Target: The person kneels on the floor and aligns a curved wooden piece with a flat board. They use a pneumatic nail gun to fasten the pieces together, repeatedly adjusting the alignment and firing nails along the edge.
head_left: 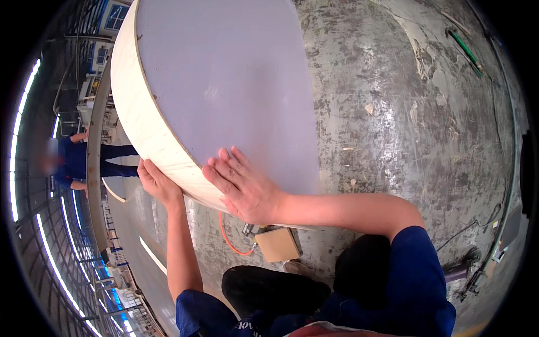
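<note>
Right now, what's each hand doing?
Left hand: gripping the pale plywood edge of the large grey-faced wooden panel.
Right hand: open, flat on the panel's grey face.

Bright, even workshop light; heavy fisheye bend.

We see strong strip lights smeared into a white arc far left of the fingers point(233, 163), with dull glare on the concrete floor point(404, 112) to their right. The grey panel point(224, 78) above them is evenly lit and sharp. Edges curve hard, corners go black, and shadows stay soft.
</note>
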A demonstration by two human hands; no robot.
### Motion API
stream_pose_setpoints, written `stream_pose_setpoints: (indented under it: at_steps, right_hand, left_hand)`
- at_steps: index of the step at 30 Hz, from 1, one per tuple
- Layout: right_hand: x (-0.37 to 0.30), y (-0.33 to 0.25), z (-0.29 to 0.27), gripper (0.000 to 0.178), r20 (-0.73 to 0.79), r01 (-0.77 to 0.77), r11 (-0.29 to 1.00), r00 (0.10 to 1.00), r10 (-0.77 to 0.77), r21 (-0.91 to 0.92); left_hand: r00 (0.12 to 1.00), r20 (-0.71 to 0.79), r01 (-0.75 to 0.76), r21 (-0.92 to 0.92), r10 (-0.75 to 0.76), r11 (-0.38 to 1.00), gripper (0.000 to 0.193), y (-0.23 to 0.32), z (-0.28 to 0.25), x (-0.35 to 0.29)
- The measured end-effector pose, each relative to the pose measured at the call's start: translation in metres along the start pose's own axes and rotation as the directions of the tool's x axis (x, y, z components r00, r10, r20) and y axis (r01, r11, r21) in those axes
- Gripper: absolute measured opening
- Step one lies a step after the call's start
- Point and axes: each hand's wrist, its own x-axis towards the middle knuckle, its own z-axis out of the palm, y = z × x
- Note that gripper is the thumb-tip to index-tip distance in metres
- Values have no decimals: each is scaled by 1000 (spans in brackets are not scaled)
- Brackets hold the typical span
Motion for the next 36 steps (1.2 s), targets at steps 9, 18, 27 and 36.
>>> stream_pose_setpoints:
  at_steps: [9, 18, 27, 36]
  right_hand:
    - [-6, 8, 0, 83, -48, -5, 998, 999, 2, -60]
    - [-4, -4, 1, 74, -38, 1, 1000, 999, -2, -15]
    - [-3, -1, -3, 66, -17, 10, 1000, 1000, -10, -1]
    - [-6, 3, -1, 66, -28, 32, 999, 999, -31, 22]
  left_hand:
    - [897, 70, -442, 143, 437, 885, 70, 164, 40, 158]
    - [901, 347, -296, 51, 261, 954, 68, 192, 137, 239]
    - [864, 486, -206, 103, 132, 973, 65, 210, 154, 263]
    - [857, 498, -266, 211, 131, 941, 51, 206, 171, 263]
